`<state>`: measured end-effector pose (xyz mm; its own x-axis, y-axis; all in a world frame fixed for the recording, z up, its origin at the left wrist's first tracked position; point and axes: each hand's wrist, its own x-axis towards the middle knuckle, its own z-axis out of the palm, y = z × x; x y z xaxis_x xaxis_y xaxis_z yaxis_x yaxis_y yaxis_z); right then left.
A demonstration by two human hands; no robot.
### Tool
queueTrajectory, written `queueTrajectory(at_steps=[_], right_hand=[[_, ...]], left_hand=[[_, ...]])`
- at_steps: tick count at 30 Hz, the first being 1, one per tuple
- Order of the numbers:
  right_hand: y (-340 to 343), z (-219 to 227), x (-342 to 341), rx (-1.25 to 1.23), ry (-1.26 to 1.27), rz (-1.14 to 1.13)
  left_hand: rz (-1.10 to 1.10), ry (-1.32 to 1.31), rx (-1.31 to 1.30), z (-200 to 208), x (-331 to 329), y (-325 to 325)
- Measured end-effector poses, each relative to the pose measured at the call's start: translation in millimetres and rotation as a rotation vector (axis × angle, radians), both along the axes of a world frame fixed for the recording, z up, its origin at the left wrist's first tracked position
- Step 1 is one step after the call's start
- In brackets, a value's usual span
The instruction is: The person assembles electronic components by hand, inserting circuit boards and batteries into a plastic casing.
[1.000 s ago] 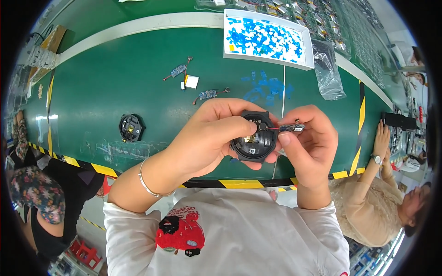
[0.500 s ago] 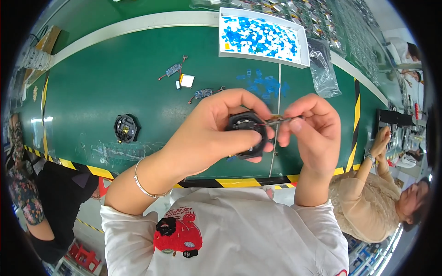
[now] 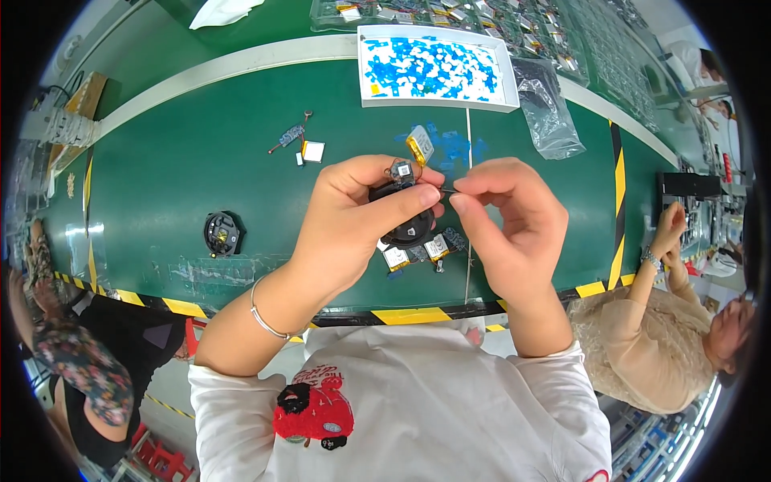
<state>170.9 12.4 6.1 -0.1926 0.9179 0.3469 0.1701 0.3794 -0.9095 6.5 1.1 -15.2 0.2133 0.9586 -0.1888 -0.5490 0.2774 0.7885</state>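
Head view: near the table (image 3: 161,153)'s front edge lie batteries (image 3: 436,247); beyond, the left hand (image 3: 352,213)'s fingers clasp a black housing (image 3: 411,231) — the right hand (image 3: 514,221)'s thumb and forefinger pinch a thin dark piece (image 3: 448,190), indistinct — and a white box (image 3: 438,104) sits toward the far edge.
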Motion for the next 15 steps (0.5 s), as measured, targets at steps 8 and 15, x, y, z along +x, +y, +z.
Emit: queueTrajectory(at_steps=[8, 15], right_hand=[[6, -9, 3, 0.340, -0.186, 0.073], [4, -10, 0, 0.056, 0.056, 0.047]], left_hand=[[-0.033, -0.147, -0.150, -1, -1, -1], [-0.057, -0.126, -0.134, -3, -4, 1]])
